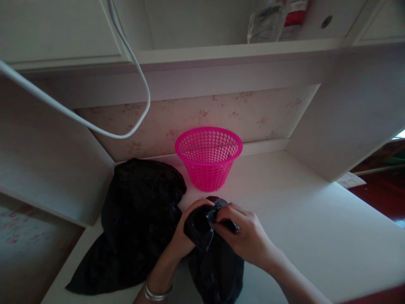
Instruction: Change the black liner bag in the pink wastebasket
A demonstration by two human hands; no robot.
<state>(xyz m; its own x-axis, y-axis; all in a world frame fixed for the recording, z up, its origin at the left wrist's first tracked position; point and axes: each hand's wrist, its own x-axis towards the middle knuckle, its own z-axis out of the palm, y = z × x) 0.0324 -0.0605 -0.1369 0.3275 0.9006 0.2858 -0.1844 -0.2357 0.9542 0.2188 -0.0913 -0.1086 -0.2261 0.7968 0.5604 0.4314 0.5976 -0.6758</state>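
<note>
Both hands hold a small black bag [202,228] above the desk [300,211], just in front of a pink basket [209,158]. The left hand [185,236] has its grip clamped under the bag's bunched top; the right hand [243,236] pinches it from above, seemingly at the opening. A larger black bag [136,219] lies left.

left hand [183,236], right hand [247,238], fingers seemingly pinched together
</note>
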